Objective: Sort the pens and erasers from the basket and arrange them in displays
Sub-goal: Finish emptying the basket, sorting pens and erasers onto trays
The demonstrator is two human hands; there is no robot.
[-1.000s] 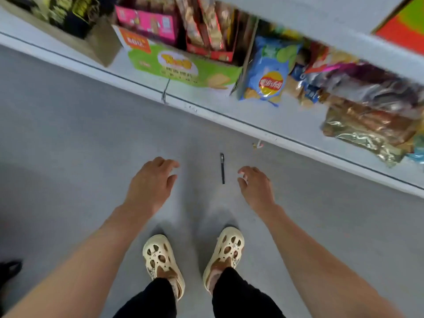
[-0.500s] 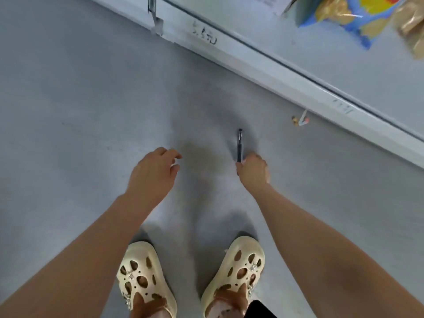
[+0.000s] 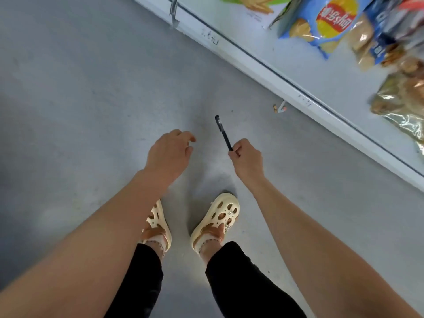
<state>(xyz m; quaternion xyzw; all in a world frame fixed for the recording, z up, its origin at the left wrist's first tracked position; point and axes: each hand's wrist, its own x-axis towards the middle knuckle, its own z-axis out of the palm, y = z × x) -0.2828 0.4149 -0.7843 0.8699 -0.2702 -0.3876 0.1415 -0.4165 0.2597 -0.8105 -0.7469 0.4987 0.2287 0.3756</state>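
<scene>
A thin black pen [image 3: 223,131] sticks up and to the left out of my right hand [image 3: 247,159], which pinches its lower end above the grey floor [image 3: 91,99]. My left hand [image 3: 169,154] hangs beside it to the left, holding nothing, fingers loosely curled. No basket, eraser or display is in view.
A white bottom shelf [image 3: 286,74] runs diagonally across the upper right, carrying a blue chip bag [image 3: 321,21] and other snack packets [image 3: 399,97]. A small scrap of litter [image 3: 280,108] lies on the floor by the shelf edge. My feet in cream clogs [image 3: 218,219] stand below my hands.
The pen lay on the floor a second ago; my right hand reached it, took hold of its end and has lifted it off the floor. My left hand stayed empty.
</scene>
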